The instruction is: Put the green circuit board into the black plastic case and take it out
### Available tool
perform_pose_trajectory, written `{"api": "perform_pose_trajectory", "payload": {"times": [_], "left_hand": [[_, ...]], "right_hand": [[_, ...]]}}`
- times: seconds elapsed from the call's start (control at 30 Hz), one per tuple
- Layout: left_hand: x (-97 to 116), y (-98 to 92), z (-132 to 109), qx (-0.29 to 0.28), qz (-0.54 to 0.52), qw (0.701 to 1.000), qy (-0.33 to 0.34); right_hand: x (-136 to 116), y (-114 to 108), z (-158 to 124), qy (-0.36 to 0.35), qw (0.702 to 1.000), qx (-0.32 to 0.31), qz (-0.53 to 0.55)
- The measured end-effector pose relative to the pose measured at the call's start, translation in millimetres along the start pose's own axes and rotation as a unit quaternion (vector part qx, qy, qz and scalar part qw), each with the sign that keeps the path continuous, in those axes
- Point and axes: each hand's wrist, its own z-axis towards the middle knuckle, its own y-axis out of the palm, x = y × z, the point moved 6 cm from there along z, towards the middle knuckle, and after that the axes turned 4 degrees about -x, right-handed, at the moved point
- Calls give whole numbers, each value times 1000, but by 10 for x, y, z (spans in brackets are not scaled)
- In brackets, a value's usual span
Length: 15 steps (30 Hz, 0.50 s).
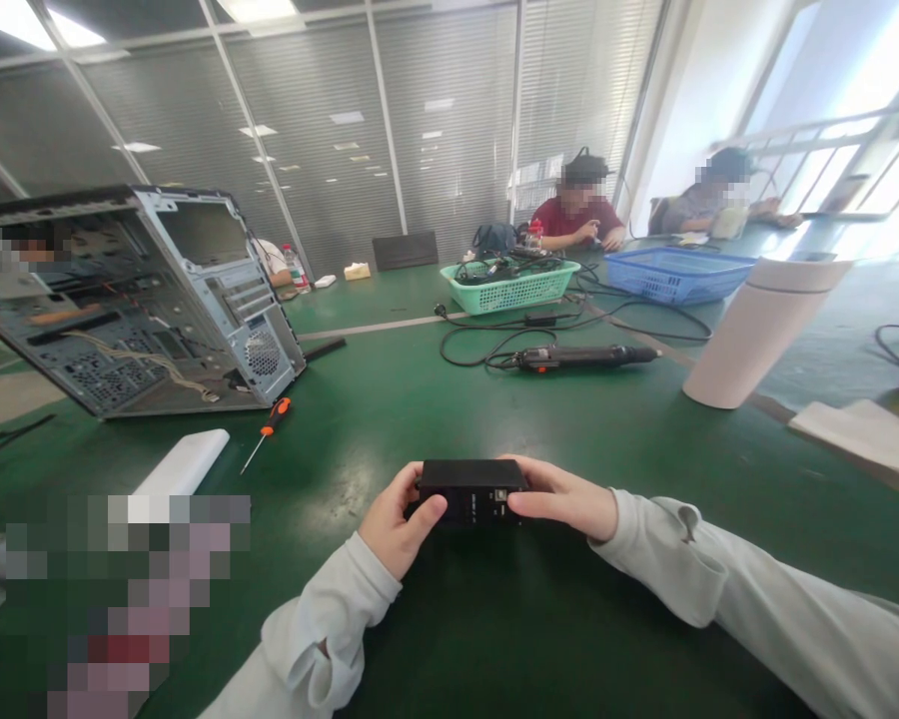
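Observation:
A small black electronics box (pixel 470 477) with ports and white lettering on its near face is held between both hands over the green table. My left hand (pixel 403 519) grips its left end, thumb on the near face and fingers behind. On the right end, my right hand (pixel 558 494) holds it the same way, its thumb beside a light square port. An orange-and-black screwdriver (pixel 276 415) lies left of the hands, close to an open computer case (pixel 217 300). Beyond the box rests a black electric screwdriver (pixel 584 358) with its cable.
A green basket (pixel 513 292) of cables and a blue basket (pixel 681 278) stand farther back. At the right is a pale tumbler (pixel 756 335); at the left, a white slab-like object (pixel 187 461). Two people sit across the table (pixel 390 399), and part of another person shows behind the case.

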Motion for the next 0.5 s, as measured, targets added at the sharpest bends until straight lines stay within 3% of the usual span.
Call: {"api": "perform_pose_trajectory", "payload": {"times": [0.23,0.5], "left_hand": [[104,-31,-17,29,63,998,8],[-88,-19,-41,4,101,994,-33]], "right_hand": [[-25,29,64,9,998,-32,-49],[-38,58,88,77,995,-13,-64]]}}
